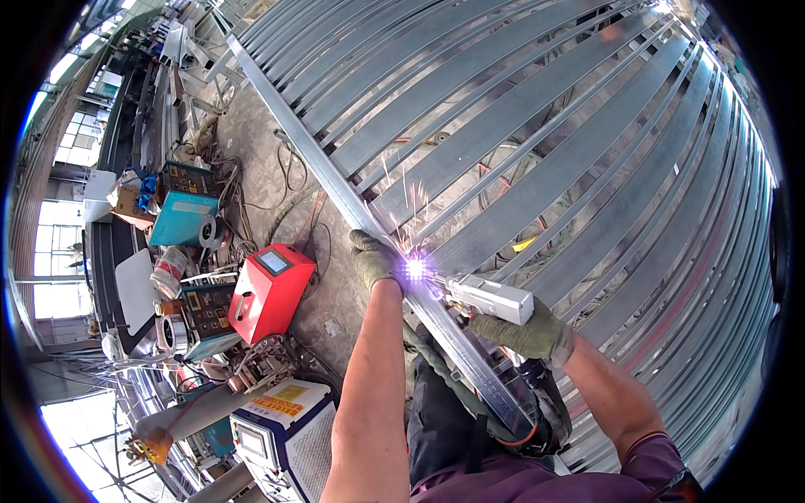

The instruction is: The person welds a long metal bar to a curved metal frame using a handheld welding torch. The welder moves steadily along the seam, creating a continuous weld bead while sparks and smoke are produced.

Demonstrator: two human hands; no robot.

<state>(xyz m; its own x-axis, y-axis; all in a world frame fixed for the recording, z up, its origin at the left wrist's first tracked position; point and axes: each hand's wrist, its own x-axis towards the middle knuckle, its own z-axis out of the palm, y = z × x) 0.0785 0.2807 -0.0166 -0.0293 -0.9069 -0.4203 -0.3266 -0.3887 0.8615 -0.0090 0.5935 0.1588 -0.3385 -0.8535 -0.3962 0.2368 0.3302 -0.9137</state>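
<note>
My right hand [537, 334], in a green-grey work glove, is closed round the grip of a silver box-bodied welding gun [490, 298]. The gun's nozzle points left at a bright violet-white welding spot [414, 268], with sparks flying upward from it. This spot lies where a flat grey metal slat [470, 248] meets the long steel rail [457, 339] of a slatted frame. Just left of the glare, my gloved left hand [374, 260] grips the rail's outer edge, its fingers curled and partly hidden. Glare hides the joint itself.
Many parallel metal slats [503, 126] fill the right side. To the left stand a red machine with a screen [272, 292], a teal wire feeder [183, 220] and a white cabinet [289, 432]. Hoses and cables lie on the concrete floor [260, 147]; a thick hose [444, 373] runs near my legs.
</note>
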